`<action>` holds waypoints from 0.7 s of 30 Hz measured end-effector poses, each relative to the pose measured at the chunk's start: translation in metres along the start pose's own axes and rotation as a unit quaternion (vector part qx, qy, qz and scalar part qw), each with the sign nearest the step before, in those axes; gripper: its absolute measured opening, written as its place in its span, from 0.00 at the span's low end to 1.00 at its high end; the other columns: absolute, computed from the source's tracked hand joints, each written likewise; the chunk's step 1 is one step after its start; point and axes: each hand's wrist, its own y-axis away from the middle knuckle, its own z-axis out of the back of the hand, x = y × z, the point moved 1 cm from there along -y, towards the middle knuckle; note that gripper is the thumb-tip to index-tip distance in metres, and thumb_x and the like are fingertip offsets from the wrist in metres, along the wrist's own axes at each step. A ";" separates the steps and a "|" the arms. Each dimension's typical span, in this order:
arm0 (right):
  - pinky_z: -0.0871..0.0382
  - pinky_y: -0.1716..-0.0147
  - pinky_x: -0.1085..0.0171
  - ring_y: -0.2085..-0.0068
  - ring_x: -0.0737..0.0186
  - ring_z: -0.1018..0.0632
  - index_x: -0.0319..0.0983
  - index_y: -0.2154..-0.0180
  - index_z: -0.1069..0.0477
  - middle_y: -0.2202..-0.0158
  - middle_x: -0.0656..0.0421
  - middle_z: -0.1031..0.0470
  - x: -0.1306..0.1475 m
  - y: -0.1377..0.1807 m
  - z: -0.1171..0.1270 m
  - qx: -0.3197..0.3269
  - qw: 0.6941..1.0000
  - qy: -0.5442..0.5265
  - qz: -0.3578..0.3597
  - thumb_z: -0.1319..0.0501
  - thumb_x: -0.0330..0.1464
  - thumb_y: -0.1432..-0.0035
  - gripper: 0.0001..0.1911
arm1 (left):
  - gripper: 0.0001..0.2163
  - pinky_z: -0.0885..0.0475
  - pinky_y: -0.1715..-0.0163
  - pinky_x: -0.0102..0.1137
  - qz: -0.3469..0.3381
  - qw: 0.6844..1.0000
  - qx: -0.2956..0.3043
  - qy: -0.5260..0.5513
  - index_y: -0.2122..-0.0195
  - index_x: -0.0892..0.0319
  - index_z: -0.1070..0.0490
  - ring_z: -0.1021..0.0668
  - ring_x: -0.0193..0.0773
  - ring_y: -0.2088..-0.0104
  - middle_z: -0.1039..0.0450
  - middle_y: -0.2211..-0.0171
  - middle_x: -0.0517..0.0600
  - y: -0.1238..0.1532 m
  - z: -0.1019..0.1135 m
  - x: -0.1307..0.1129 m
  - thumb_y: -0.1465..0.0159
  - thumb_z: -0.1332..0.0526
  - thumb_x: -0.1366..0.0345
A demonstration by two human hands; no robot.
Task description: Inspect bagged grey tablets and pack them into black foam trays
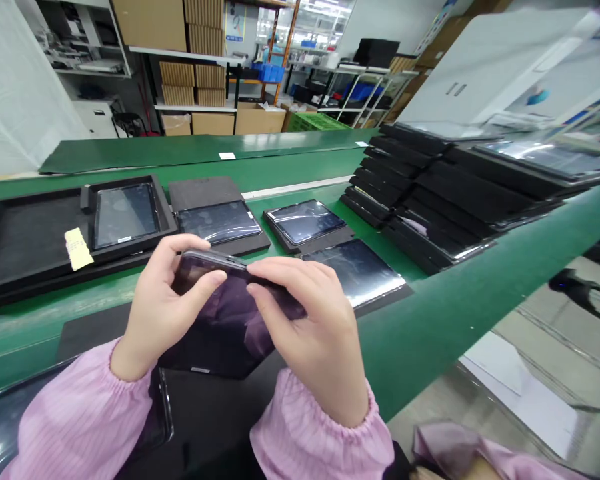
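Observation:
Both hands hold one dark tablet (225, 320) tilted up above the near edge of the green bench (430, 313). My left hand (163, 300) grips its upper left corner, thumb on the glossy screen and fingers curled over the top edge. My right hand (307, 323) pinches the top edge on the right side, fingers closed on it. The screen reflects my pink sleeves. A black foam mat (90, 333) lies under the tablet.
A black tray (25, 247) at left holds a tablet (125, 215) and a yellow slip (79, 248). Three more tablets (219, 221) (305, 221) (363, 270) lie on foam pads beyond my hands. Stacked black trays (450, 193) fill the right. Shelves with cartons stand behind.

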 end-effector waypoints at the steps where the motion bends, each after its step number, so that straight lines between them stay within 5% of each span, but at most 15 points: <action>1: 0.35 0.54 0.58 0.57 0.61 0.19 0.43 0.57 0.26 0.58 0.61 0.18 0.002 0.000 0.000 0.002 1.000 0.004 0.004 0.38 0.26 0.37 0.08 | 0.18 0.29 0.74 0.26 -0.012 1.000 -0.010 0.010 0.50 0.53 0.32 0.26 0.30 0.74 0.25 0.62 0.46 0.002 -0.001 0.001 0.41 0.32 0.61; 5: 0.35 0.58 0.59 0.57 0.61 0.20 0.43 0.54 0.26 0.56 0.61 0.18 0.006 0.001 -0.002 0.010 1.000 0.006 0.002 0.39 0.27 0.36 0.09 | 0.21 0.24 0.65 0.29 -0.089 0.995 -0.029 -0.014 0.46 0.49 0.33 0.20 0.34 0.64 0.25 0.51 0.48 0.008 0.000 0.002 0.40 0.32 0.64; 10: 0.35 0.60 0.60 0.58 0.63 0.21 0.42 0.55 0.25 0.57 0.62 0.19 0.009 0.002 -0.002 0.014 1.000 -0.009 -0.015 0.39 0.26 0.36 0.09 | 0.08 0.24 0.64 0.27 -0.150 0.984 0.023 -0.091 0.57 0.48 0.24 0.20 0.34 0.65 0.21 0.63 0.43 0.007 0.002 -0.004 0.36 0.36 0.68; 21: 0.34 0.61 0.60 0.60 0.62 0.21 0.42 0.54 0.24 0.59 0.62 0.18 0.016 0.006 0.004 0.026 0.999 -0.009 -0.032 0.40 0.25 0.36 0.12 | 0.08 0.26 0.68 0.26 -0.188 0.979 0.057 -0.062 0.59 0.52 0.24 0.21 0.31 0.68 0.20 0.66 0.44 0.004 0.003 -0.008 0.37 0.37 0.72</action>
